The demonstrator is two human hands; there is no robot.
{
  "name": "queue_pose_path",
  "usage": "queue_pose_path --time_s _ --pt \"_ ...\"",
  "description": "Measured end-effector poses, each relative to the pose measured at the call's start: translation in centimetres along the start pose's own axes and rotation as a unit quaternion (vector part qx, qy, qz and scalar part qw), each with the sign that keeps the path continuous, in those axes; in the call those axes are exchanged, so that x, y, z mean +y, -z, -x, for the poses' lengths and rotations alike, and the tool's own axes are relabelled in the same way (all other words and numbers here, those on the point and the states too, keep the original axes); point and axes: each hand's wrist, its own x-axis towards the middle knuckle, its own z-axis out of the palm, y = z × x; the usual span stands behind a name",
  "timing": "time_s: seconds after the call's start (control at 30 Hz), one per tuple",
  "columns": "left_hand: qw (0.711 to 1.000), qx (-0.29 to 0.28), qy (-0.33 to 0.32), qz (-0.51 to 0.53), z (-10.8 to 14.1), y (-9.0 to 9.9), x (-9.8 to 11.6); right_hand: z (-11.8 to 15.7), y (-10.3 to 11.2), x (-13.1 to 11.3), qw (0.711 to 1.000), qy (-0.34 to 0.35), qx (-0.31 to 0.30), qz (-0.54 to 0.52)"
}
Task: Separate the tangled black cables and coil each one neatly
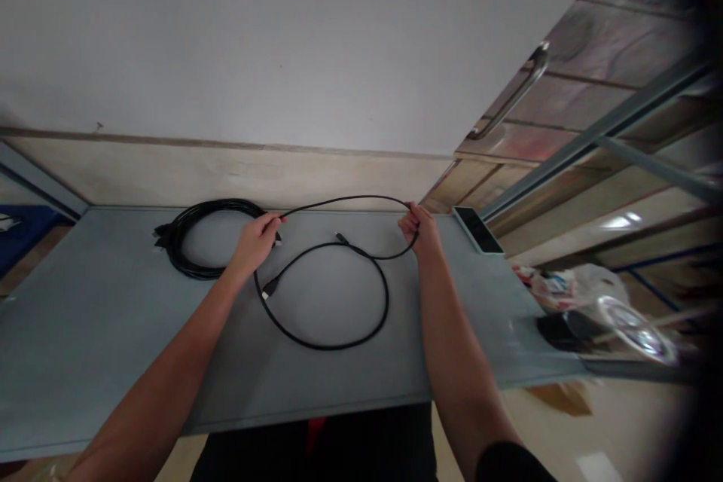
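A thin black cable [333, 348] lies in a loose loop on the grey table, with one plug [270, 287] inside the loop and another small connector [342, 238] at its upper side. My left hand [258, 239] is closed on this cable at the loop's upper left. My right hand [419, 228] pinches the same cable at the right, and a stretch of it arches between both hands. A thicker coil of black cable [179, 241] rests just left of my left hand, its plugs at the coil's left side.
The grey table [129, 324] stands against a pale wall. A phone-like device [478, 230] lies at its back right. Beyond the right end are a dark cup-like object [565, 329], plastic bags [593, 286] and metal frame bars.
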Motion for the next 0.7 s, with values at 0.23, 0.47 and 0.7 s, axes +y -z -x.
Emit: queue_pose_path --time_s 0.23,0.47,0.7 --pt "0.993 -0.099 -0.009 0.057 1.5 -2.1 1.0 0.5 0.0 -0.1 0.989 -0.122 -0.077 0.012" --pt "0.994 -0.054 -0.088 -0.046 0.9 -2.2 0.0 1.3 -3.2 0.6 0.960 -0.228 -0.162 -0.008" --pt "0.982 -0.139 -0.100 -0.074 2.2 -3.6 1.0 2.3 -6.5 1.3 0.940 -0.277 -0.194 -0.049"
